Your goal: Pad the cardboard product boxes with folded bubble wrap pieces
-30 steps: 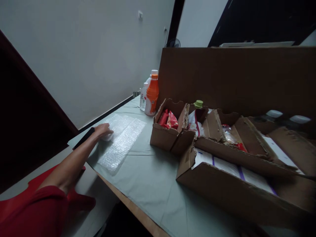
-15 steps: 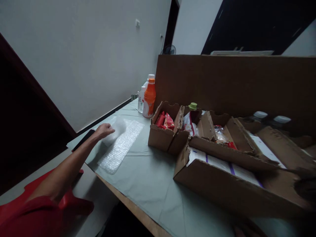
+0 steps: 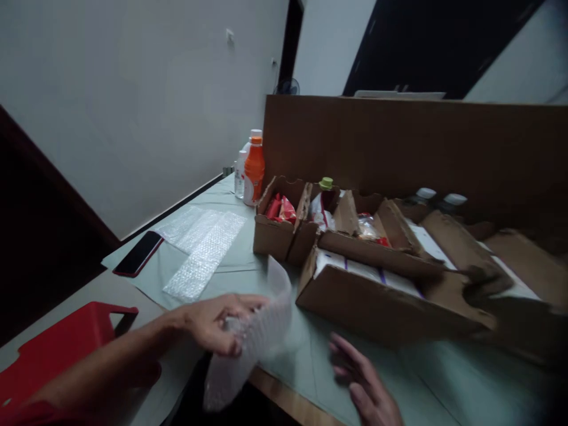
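My left hand [image 3: 222, 322] grips a strip of bubble wrap [image 3: 273, 316] by its middle, over the table's front edge. The strip is blurred; one end curls up and the other hangs down below the edge. To the right, my right hand [image 3: 361, 378] is above the table with its fingers apart and nothing in it. More bubble wrap [image 3: 206, 251] lies flat on the table behind my left hand. Beyond my hands stands a cardboard box [image 3: 377, 307] holding white packs with purple bands [image 3: 361, 267].
A phone [image 3: 138, 254] lies at the table's left edge, above a red stool [image 3: 71, 340]. At the back are an orange bottle [image 3: 254, 168], a clear bottle [image 3: 239, 177] and cardboard compartments [image 3: 273, 236] with red packets [image 3: 281, 207]. A tall cardboard panel [image 3: 399, 142] stands behind.
My left hand has lifted a bubble wrap strip off the pile and brought it right and nearer to me. The phone is uncovered. My right hand has come into clearer view.
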`<control>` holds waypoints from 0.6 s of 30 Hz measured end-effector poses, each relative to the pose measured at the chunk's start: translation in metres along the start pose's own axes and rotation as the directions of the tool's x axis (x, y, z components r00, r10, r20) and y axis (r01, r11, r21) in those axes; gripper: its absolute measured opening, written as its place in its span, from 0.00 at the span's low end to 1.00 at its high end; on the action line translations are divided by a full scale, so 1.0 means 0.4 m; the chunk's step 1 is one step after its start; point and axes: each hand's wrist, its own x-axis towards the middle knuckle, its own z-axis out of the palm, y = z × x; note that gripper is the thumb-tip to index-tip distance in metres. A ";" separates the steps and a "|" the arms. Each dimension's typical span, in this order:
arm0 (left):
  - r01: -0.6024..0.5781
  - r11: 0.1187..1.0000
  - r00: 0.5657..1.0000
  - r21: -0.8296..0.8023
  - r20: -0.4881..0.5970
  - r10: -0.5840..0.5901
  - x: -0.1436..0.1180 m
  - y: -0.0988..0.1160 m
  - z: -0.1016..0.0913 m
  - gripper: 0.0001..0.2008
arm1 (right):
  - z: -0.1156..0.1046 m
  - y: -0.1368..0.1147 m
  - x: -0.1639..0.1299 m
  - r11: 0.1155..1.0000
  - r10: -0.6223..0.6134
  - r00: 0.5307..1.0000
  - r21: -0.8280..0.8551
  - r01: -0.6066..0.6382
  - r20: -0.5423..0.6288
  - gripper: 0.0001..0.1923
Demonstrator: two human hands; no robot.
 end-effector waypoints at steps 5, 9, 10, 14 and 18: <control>0.028 0.980 0.960 -0.195 0.279 0.028 0.095 -0.040 0.118 0.14 | 0.048 -0.098 -0.017 0.864 0.036 0.945 0.465 -0.193 0.325 0.53; 0.069 0.967 0.957 -0.246 0.292 0.006 0.115 -0.058 0.125 0.16 | 0.006 -0.095 -0.041 0.831 0.103 0.945 0.495 -0.252 0.309 0.32; 0.081 0.961 0.955 -0.266 0.298 0.002 0.117 -0.057 0.124 0.17 | 0.001 -0.093 -0.045 0.821 0.085 0.951 0.520 -0.236 0.298 0.29; 0.140 0.925 0.940 -0.353 0.340 -0.012 0.134 -0.042 0.143 0.18 | 0.018 -0.086 -0.054 0.721 0.009 0.936 0.646 -0.250 0.352 0.42; 0.187 0.915 0.934 -0.357 0.352 -0.054 0.148 -0.035 0.170 0.19 | 0.031 -0.058 -0.064 0.701 0.062 0.950 0.664 -0.259 0.305 0.42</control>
